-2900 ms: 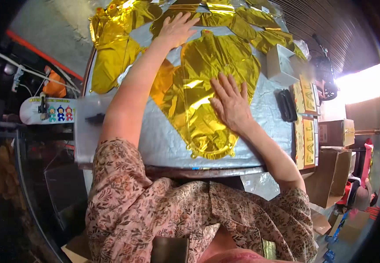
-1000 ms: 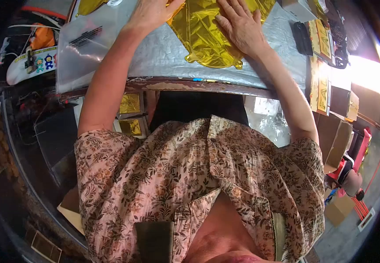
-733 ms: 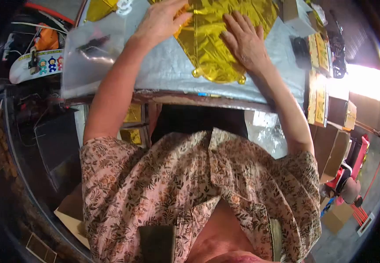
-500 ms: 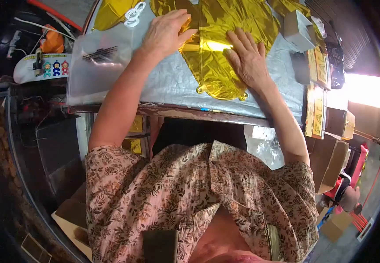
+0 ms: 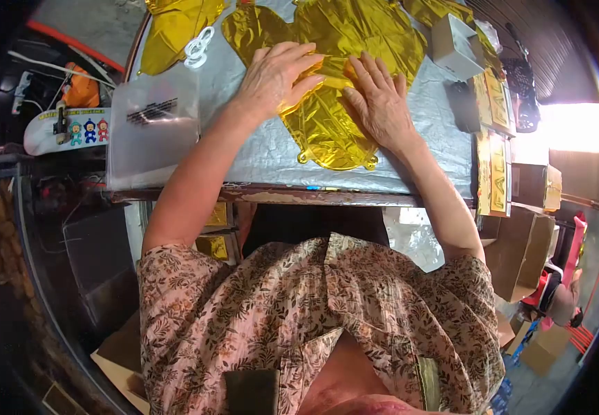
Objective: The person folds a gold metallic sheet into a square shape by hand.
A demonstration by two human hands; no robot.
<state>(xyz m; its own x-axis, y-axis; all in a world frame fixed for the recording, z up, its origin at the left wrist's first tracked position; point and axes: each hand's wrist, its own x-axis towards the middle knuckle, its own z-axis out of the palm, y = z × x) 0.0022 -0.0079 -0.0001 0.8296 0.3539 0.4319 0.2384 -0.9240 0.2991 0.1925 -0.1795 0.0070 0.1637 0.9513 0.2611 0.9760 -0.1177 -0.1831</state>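
Observation:
A shiny gold foil balloon (image 5: 334, 131), deflated and wrinkled, lies on the table with its rounded, tabbed end towards me. My left hand (image 5: 272, 79) rests on its left part, fingers stretched to the right and thumb apart from them. On the right part, my right hand (image 5: 382, 107) lies flat with its fingers pointing away from me. Both hands press on the foil, and a narrow strip of it shows between them. The far end of the balloon runs out of view.
A clear plastic bag (image 5: 154, 131) lies on the left of the grey-covered table (image 5: 240, 155). White ribbon (image 5: 199, 47) lies near another gold foil piece (image 5: 178, 34). An open white box (image 5: 457, 47) and yellow boxes (image 5: 493, 173) are at the right. A person (image 5: 558, 294) is far right.
My left hand has come nearer to me and to the right over the foil, closer to my right hand. The bright glare between them has gone. The whole view has shifted slightly.

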